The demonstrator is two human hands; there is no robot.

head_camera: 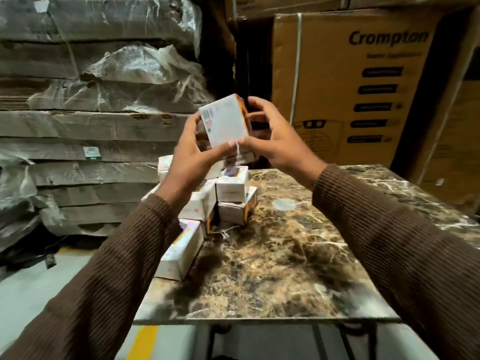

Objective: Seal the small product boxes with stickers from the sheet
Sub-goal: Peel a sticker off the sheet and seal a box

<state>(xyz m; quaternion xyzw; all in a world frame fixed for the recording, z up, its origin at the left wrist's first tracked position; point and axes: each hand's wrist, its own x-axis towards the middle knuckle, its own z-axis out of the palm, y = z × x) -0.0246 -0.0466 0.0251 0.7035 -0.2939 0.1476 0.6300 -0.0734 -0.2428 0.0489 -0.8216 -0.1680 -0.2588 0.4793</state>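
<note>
A small white product box (225, 120) with an orange side is held up above the marble table (285, 255). My left hand (193, 157) grips its left and lower edge, thumb near the bottom corner. My right hand (272, 136) curls round its right side and its thumb meets the box's lower edge, where a thin white strip (237, 149) hangs down. Several more small boxes (231, 188) lie piled on the table's left part below my hands. The sticker sheet is not visible.
A round clear patch (284, 204) lies on the table right of the pile. Plastic-wrapped flat cardboard stacks (98, 105) fill the left background. Large brown cartons (363, 81) stand behind the table at the right. Grey floor with a yellow line (145, 341) lies below.
</note>
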